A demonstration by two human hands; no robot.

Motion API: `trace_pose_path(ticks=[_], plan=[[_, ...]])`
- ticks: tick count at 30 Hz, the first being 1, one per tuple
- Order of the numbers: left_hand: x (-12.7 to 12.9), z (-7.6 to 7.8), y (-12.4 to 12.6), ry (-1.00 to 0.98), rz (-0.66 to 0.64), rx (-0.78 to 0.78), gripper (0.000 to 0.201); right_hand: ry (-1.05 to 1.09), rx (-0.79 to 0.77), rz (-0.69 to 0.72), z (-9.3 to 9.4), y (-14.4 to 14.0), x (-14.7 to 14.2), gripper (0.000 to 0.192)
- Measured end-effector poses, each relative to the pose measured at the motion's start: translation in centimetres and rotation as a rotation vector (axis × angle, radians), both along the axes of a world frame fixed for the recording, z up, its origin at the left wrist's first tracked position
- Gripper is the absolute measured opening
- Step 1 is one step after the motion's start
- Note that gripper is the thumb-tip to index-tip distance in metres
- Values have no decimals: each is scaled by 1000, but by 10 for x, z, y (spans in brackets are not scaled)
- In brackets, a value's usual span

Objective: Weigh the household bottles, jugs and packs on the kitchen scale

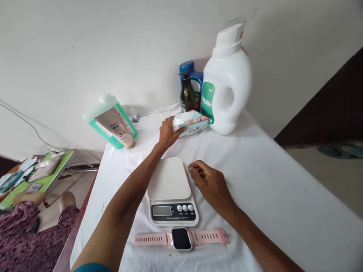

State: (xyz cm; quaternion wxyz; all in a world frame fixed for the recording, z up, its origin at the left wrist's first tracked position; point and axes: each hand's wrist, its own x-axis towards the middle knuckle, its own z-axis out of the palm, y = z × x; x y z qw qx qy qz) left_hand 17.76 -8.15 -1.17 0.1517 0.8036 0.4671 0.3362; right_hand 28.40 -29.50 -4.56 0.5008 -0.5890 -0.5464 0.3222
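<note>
Left hand [168,133] closed on wipes pack [190,122] at upper centre, gripping its near end. Right hand [208,181] loosely curled, empty, resting right of scale [169,178], platform left bare.

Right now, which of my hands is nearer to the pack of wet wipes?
Left. Your left hand is gripping the near end of the pack of wet wipes, while your right hand rests on the cloth beside the kitchen scale, well short of it.

The scale [169,184] sits mid-table, the watch [181,238] before it, the wipes [192,122] behind. The jug [228,85] stands behind the wipes, right; two bottles [188,88] stand left of the jug.
</note>
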Motion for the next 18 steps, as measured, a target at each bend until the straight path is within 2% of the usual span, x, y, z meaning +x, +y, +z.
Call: trace_pose_path(ticks=[4, 6, 8, 9, 11, 13, 15, 18], plan=[[-10, -4, -16, 43, 34, 5, 81, 4, -54, -6, 0, -1, 0, 29], [-27, 3, -33, -19, 30, 83, 91, -12, -76, -6, 1, -1, 0, 30], [-52, 16, -50, -106, 77, 230, 90, -24, -88, -6, 3, 0, -1, 31], [-68, 23, -56, -146, 153, 316, 89, -30, -91, -8, 3, 0, -1, 31], [-101, 36, -60, -220, 400, 461, 92, -40, -89, -20, 4, 1, -1, 30], [-134, 43, -53, -292, 648, 522, 102, -45, -87, -29, 5, 1, -1, 30], [-160, 43, -37, -351, 771, 429, 102, -48, -84, -33, 7, 1, -1, 30], [-179, 37, -13, -358, 756, 217, 86, -49, -83, -37, 9, 0, -2, 29]])
